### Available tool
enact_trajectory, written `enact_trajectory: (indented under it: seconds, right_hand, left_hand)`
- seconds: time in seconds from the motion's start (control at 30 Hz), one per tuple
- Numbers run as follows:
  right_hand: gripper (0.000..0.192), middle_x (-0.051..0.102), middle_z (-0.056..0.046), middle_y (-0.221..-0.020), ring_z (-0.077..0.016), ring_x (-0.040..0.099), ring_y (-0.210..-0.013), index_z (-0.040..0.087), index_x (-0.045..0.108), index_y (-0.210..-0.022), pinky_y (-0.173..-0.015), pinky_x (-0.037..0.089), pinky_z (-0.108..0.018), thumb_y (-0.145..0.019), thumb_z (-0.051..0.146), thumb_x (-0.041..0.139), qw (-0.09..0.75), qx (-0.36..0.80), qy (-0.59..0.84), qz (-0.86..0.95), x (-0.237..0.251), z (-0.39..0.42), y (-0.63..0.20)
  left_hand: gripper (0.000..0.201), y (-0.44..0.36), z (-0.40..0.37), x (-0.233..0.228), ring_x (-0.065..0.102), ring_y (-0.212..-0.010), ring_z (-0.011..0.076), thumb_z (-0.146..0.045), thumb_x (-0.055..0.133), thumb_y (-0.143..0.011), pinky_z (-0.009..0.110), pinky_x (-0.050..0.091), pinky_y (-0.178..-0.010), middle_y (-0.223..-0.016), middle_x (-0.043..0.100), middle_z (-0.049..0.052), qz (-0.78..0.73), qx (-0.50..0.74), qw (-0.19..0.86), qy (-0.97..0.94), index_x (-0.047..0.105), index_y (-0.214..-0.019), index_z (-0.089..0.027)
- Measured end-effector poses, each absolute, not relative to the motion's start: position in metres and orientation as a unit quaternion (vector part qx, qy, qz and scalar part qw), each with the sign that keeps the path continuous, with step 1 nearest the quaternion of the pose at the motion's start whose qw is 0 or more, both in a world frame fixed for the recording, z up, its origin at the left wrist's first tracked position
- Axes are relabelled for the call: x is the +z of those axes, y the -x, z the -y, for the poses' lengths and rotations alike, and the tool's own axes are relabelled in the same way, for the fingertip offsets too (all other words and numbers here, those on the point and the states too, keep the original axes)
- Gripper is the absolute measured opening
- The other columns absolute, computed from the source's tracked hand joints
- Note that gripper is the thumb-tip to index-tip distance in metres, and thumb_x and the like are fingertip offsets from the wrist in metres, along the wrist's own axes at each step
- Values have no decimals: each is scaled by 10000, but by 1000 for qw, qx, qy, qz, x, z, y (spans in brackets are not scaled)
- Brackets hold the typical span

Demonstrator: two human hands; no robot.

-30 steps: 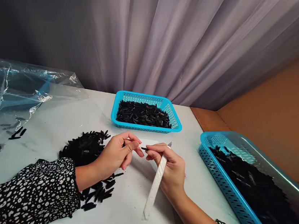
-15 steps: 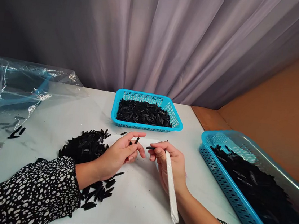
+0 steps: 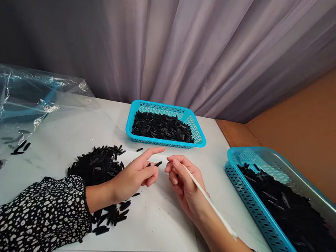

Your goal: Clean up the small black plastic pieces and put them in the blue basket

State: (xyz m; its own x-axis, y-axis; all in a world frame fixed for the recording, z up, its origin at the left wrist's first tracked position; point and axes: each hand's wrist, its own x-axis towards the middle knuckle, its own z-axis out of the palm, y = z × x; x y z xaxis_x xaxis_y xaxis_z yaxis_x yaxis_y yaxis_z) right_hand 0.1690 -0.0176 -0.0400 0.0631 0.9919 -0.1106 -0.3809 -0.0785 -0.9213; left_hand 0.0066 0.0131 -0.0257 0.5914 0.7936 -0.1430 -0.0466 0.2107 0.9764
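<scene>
My left hand (image 3: 135, 176) is over the white sheet (image 3: 154, 234), its index finger stretched out and its thumb and other fingers closed on a small black strip-shaped piece (image 3: 159, 163); a second dark end shows beside it. My right hand (image 3: 186, 181), close by on the right, is closed round a long, thin white stick (image 3: 210, 201) that slants back over the wrist. Its front end is hidden by the fingers. Left of and behind my left hand lies a heap of black pieces (image 3: 97, 166), with several more loose below my wrist.
A blue basket (image 3: 166, 143) with black pieces stands at the back. Another, larger blue basket (image 3: 255, 210) on the right holds more, with clear plastic over it. At left lies a clear plastic bag (image 3: 11, 102) near several stray pieces. A cardboard panel (image 3: 316, 111) borders the right.
The black piece at my right fingertips no longer shows. The white stick has swung to the right and turned to its narrow side. The piece in my left hand has tilted rightward.
</scene>
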Motion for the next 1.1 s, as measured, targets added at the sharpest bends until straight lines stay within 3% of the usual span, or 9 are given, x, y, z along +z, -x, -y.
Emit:
enact_trajectory:
  seconds: [0.1,0.23,0.37,0.5,0.67,0.8,1.1]
  right_hand:
    - [262,566,29,-650,-79,308,-491,217,742,-948,-448,239,-235,-767,405,767,557,571,447,405,-46,18,-171]
    - [201,606,7,-694,-103,374,-539,242,775,-903,-483,251,-257,-770,393,780,530,536,456,473,-56,17,-175]
    - [192,593,14,-668,-89,337,-509,235,768,-853,-475,234,-253,-769,406,783,546,534,458,456,-59,15,-176]
    - [265,562,24,-616,-71,283,-472,203,733,-806,-460,212,-249,-750,456,785,569,555,448,408,-55,14,-174]
    - [321,554,25,-600,-71,265,-468,189,673,-716,-455,207,-246,-708,485,799,585,556,458,373,-49,15,-172]
    - [326,542,28,-576,-74,276,-468,187,676,-702,-451,197,-241,-687,483,811,589,559,463,355,-49,15,-172]
    - [393,536,33,-571,-54,245,-448,179,611,-622,-434,187,-233,-663,507,824,593,562,468,336,-40,17,-170]
  left_hand:
    - [615,-6,-13,-25,231,-536,115,-246,462,-901,295,174,-540,-545,347,-103,-336,287,702,-559,318,-1491,-149]
    - [639,-5,-11,-22,213,-534,117,-243,468,-889,298,165,-541,-535,312,-109,-324,272,720,-551,295,-1497,-145]
    - [575,-5,-12,-24,276,-556,117,-245,455,-886,292,189,-547,-596,421,-75,-303,279,728,-548,342,-1444,-168]
    - [550,-7,-15,-33,322,-564,87,-133,509,-773,277,240,-560,-799,551,-29,-309,309,730,-526,445,-1315,-205]
    - [406,-11,-16,-40,491,-630,84,-231,590,-841,265,305,-568,-955,583,22,-318,339,718,-518,497,-1234,-198]
    - [381,-11,-17,-40,543,-599,102,-330,634,-864,258,297,-519,-867,645,28,-307,339,726,-514,492,-1189,-191]
    - [302,-10,-17,-37,415,-467,65,-446,640,-877,234,261,-504,-727,720,21,-318,317,725,-522,476,-943,-201]
